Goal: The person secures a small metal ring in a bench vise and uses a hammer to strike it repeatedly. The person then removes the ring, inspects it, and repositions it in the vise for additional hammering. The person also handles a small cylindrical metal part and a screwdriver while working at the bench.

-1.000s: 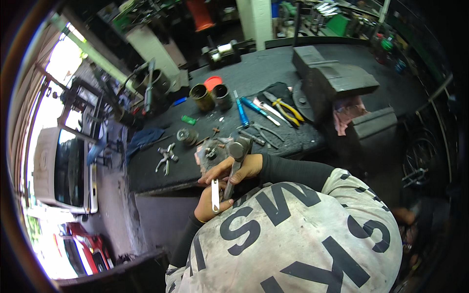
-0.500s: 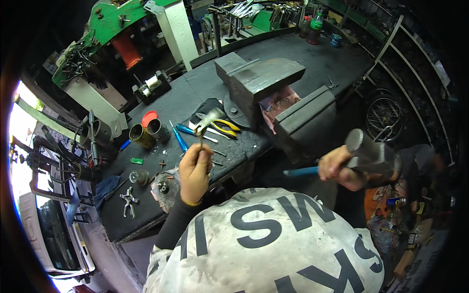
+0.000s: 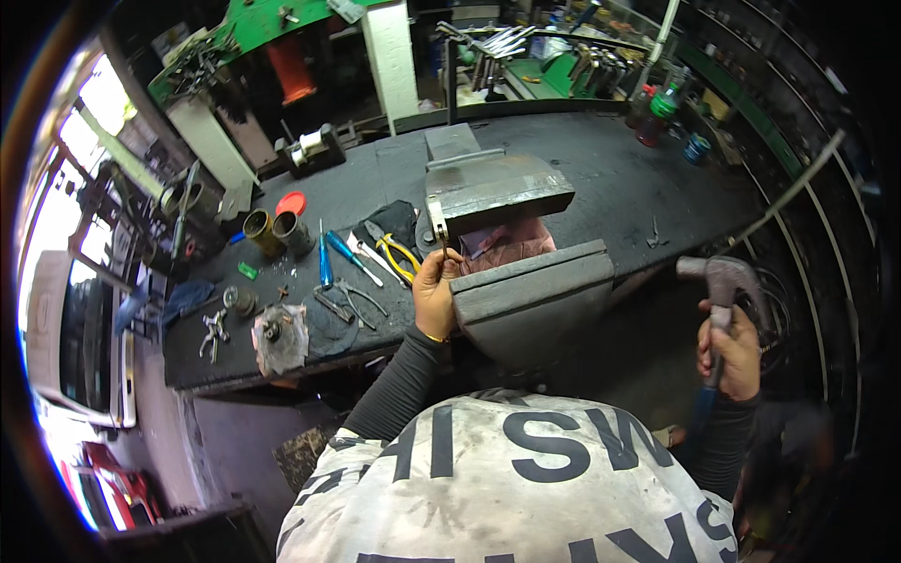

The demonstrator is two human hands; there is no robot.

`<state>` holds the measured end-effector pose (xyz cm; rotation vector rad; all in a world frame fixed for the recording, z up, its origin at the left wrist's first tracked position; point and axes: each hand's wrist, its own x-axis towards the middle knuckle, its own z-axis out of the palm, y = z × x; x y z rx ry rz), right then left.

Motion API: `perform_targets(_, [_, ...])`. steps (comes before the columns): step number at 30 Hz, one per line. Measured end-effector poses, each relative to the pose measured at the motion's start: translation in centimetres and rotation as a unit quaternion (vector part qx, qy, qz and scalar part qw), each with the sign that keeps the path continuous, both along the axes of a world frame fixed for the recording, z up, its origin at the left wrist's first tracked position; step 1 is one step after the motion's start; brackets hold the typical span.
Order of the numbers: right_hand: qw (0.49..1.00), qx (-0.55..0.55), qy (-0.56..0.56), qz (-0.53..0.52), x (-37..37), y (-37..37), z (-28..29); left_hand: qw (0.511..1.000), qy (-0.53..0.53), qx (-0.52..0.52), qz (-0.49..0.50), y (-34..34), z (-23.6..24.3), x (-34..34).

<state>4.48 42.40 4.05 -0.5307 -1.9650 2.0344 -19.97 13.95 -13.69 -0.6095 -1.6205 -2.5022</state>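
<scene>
My left hand (image 3: 435, 296) is closed on a small pale metal piece (image 3: 436, 211) with a thin stem, held upright against the left end of the bench vise's raised jaw (image 3: 497, 192). The vise's front jaw (image 3: 530, 280) is just right of that hand, and pinkish cloth (image 3: 511, 244) lies between the jaws. My right hand (image 3: 727, 357) grips a hammer (image 3: 723, 281) by its blue handle, out to the right of the vise and beyond the bench's edge, with the head up.
On the dark bench (image 3: 601, 141) lie yellow-handled pliers (image 3: 402, 255), blue-handled tools (image 3: 325, 265), cans (image 3: 263, 233), a puller (image 3: 213, 333) and a part on a rag (image 3: 279, 342). Bottles (image 3: 662, 117) stand at back right; shelving lines the right, vehicles the far left.
My hands, together a second ago, have parted. My left hand has moved forward with the small piece to the vise; my right hand has swung the hammer out right, its head now turned upright.
</scene>
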Motion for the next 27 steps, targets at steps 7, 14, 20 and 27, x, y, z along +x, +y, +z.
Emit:
perform_targets(7, [0.991,0.004,-0.129,-0.04,0.1,10.0,-11.0,0.999,-0.022,0.007,-0.025,1.7,0.1,-0.1])
perform_targets(14, [0.972,0.206,-0.111,0.021,-4.5,8.7,-4.5,0.998,-0.06,0.006,-0.016,2.5,-0.7,0.0])
perform_targets(20, [0.941,0.312,0.068,0.112,-10.2,2.8,5.3,0.994,-0.071,0.034,-0.072,2.7,0.6,0.0])
perform_targets(27, [0.744,0.633,0.101,0.187,-16.8,-4.9,7.3,0.988,-0.057,0.071,-0.121,2.3,-0.2,-0.9])
